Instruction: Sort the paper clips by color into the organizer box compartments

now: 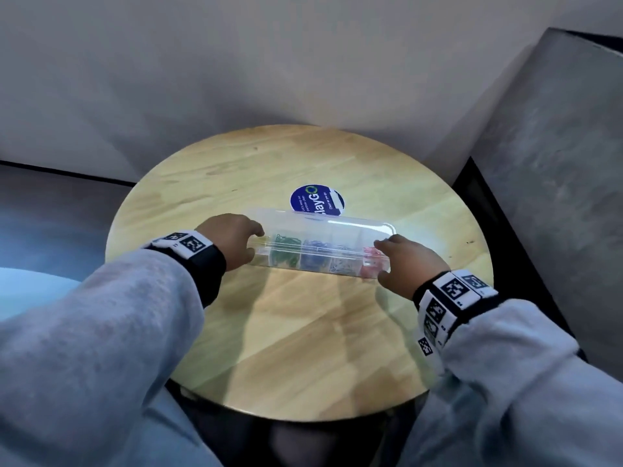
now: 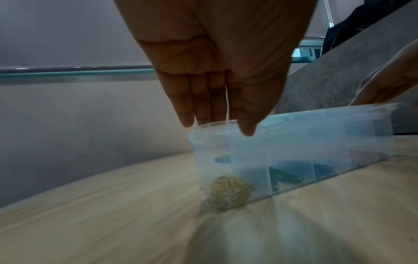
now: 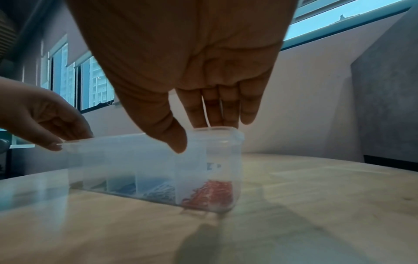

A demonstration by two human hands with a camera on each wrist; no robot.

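A clear organizer box [image 1: 320, 254] lies crosswise on the round wooden table [image 1: 303, 332]. Its compartments hold sorted clips: yellow [image 2: 228, 193] at the left end, then green [image 1: 285, 242], blue [image 1: 315, 257], white [image 1: 344, 264], and red [image 3: 210, 194] at the right end. The clear lid [image 1: 337, 227] slants over the box; I cannot tell whether it is latched. My left hand [image 1: 254, 242] pinches the box's left end, thumb in front and fingers behind the rim. My right hand [image 1: 381, 261] pinches the right end the same way.
A round blue sticker [image 1: 317, 200] lies on the table just behind the box. A pale wall stands close behind the table and a grey block [image 1: 556, 163] stands at the right. Bare wood stretches from the box to the near table edge.
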